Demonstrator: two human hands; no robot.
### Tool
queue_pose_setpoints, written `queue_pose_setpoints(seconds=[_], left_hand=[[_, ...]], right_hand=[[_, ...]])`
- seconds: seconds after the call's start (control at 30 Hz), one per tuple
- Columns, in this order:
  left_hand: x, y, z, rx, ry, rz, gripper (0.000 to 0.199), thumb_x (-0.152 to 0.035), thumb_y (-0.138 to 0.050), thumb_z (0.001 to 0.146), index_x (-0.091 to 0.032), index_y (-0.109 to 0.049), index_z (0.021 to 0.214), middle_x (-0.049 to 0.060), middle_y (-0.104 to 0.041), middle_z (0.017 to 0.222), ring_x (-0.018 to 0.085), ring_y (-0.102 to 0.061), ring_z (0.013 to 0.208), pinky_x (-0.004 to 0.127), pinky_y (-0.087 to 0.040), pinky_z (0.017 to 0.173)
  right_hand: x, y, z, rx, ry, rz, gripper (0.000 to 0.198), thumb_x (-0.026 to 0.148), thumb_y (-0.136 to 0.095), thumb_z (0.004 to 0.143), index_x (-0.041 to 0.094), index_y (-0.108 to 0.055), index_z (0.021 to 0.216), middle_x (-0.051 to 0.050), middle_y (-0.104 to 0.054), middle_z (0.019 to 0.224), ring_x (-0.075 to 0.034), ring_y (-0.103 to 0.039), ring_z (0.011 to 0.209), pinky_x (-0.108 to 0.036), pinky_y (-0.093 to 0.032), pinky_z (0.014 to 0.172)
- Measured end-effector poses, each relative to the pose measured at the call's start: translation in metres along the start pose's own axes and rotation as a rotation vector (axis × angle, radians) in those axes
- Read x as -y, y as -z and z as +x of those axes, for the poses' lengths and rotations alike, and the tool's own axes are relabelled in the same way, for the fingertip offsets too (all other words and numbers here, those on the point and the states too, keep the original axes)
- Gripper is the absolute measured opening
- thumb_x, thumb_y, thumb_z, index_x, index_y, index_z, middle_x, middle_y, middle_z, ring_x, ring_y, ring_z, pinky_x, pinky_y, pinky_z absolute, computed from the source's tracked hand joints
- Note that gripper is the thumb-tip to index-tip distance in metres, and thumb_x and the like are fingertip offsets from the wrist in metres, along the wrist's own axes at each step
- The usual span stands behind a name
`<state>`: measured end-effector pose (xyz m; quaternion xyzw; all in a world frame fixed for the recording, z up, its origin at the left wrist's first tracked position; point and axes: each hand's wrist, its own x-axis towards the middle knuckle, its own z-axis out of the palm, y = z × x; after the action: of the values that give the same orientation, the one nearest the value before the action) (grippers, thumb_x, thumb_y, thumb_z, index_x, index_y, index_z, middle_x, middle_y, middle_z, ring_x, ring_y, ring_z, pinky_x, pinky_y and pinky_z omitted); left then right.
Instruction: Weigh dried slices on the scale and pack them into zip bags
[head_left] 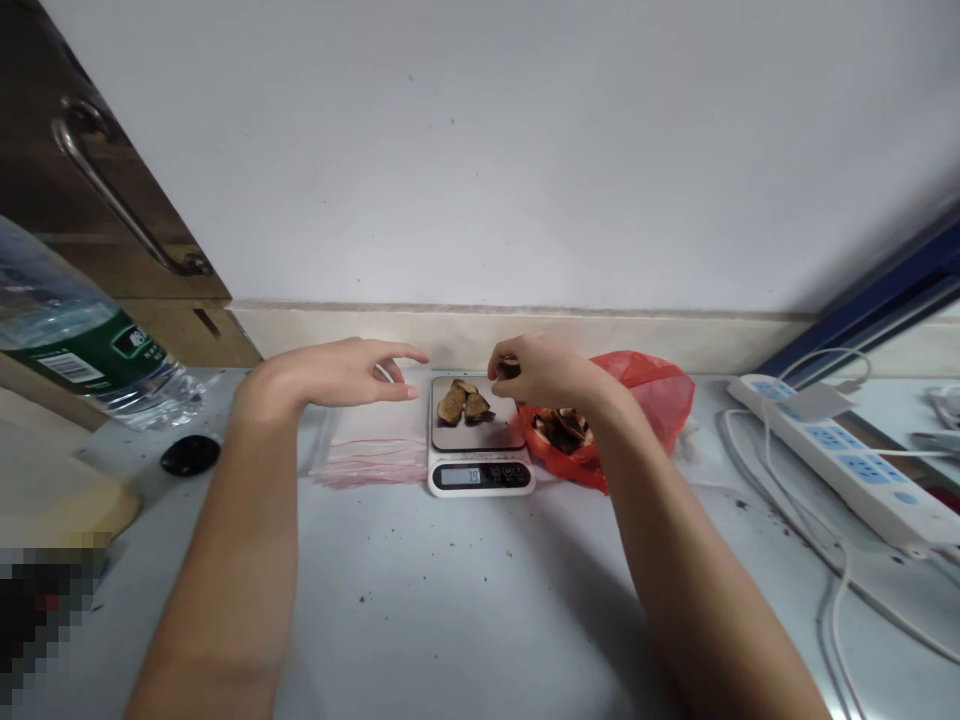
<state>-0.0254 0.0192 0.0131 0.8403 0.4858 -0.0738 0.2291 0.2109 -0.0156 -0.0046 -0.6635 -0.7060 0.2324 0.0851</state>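
Observation:
On a small white digital kitchen scale [481, 478] lie several brown dried slices [465, 402], perhaps mushroom or root; the display seems to show 7.9 or 79. My right hand [541, 375] is closed around a dried slice [508, 368] just above the plate's right side. My left hand [358, 372] hovers left of the scale with fingers apart, holding nothing, over a stack of clear zip bags [375, 450] with red seal lines. Right of the scale, partly behind my right forearm, an opened red plastic bag [649, 385] contains more dried slices [562, 430].
At the left are a large water bottle [97, 345] with a green label and a black round lid [190, 456]. A white power strip [847, 455] with loose cables [844, 560] lies at the right. The wall [510, 160] rises behind the grey table [420, 620]. Dark crumbs dot the tabletop.

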Motion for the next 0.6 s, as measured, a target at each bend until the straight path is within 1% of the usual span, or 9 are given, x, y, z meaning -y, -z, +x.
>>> queue_pose_setpoints(seconds=[0.1,0.17,0.3,0.47,0.6], left_hand=[[-0.003,0.0,0.001,0.021,0.013,-0.015,0.075,-0.061,-0.05,0.088,-0.029,-0.046,0.157,0.008,-0.073,0.135,0.025,-0.07,0.118,0.031,-0.049,0.097],[-0.005,0.0,0.001,0.037,0.03,-0.022,0.076,-0.06,-0.051,0.087,-0.029,-0.045,0.157,0.008,-0.072,0.137,0.025,-0.069,0.12,0.031,-0.048,0.099],[-0.01,0.0,0.001,0.05,0.058,-0.028,0.077,-0.058,-0.051,0.085,-0.029,-0.045,0.157,0.007,-0.07,0.139,0.025,-0.067,0.122,0.031,-0.047,0.1],[-0.012,0.001,0.0,0.052,0.065,-0.038,0.078,-0.057,-0.051,0.084,-0.028,-0.045,0.156,0.007,-0.071,0.138,0.025,-0.067,0.121,0.031,-0.046,0.1],[-0.011,0.001,-0.001,0.052,0.079,-0.039,0.078,-0.058,-0.051,0.084,-0.03,-0.045,0.156,0.007,-0.07,0.139,0.025,-0.066,0.123,0.031,-0.046,0.099]], right_hand=[[0.008,-0.008,0.003,0.038,0.026,0.027,0.017,0.008,-0.068,0.078,0.019,-0.073,0.09,-0.005,-0.076,0.088,-0.015,-0.064,0.073,-0.023,-0.043,0.06],[0.012,-0.013,0.005,0.052,0.041,0.051,0.018,0.006,-0.068,0.078,0.018,-0.073,0.09,-0.005,-0.076,0.087,-0.014,-0.063,0.07,-0.022,-0.043,0.059],[0.015,-0.019,0.008,0.079,0.057,0.112,0.018,0.004,-0.065,0.079,0.017,-0.072,0.089,-0.002,-0.073,0.076,-0.012,-0.059,0.06,-0.022,-0.044,0.057],[0.014,-0.021,0.011,0.096,0.088,0.213,0.017,0.004,-0.06,0.084,0.018,-0.068,0.089,0.002,-0.065,0.065,-0.011,-0.059,0.057,-0.02,-0.045,0.056],[0.011,-0.024,0.014,0.066,0.149,0.343,0.017,0.002,-0.059,0.081,0.018,-0.065,0.084,0.006,-0.058,0.061,-0.011,-0.057,0.055,-0.022,-0.044,0.055]])
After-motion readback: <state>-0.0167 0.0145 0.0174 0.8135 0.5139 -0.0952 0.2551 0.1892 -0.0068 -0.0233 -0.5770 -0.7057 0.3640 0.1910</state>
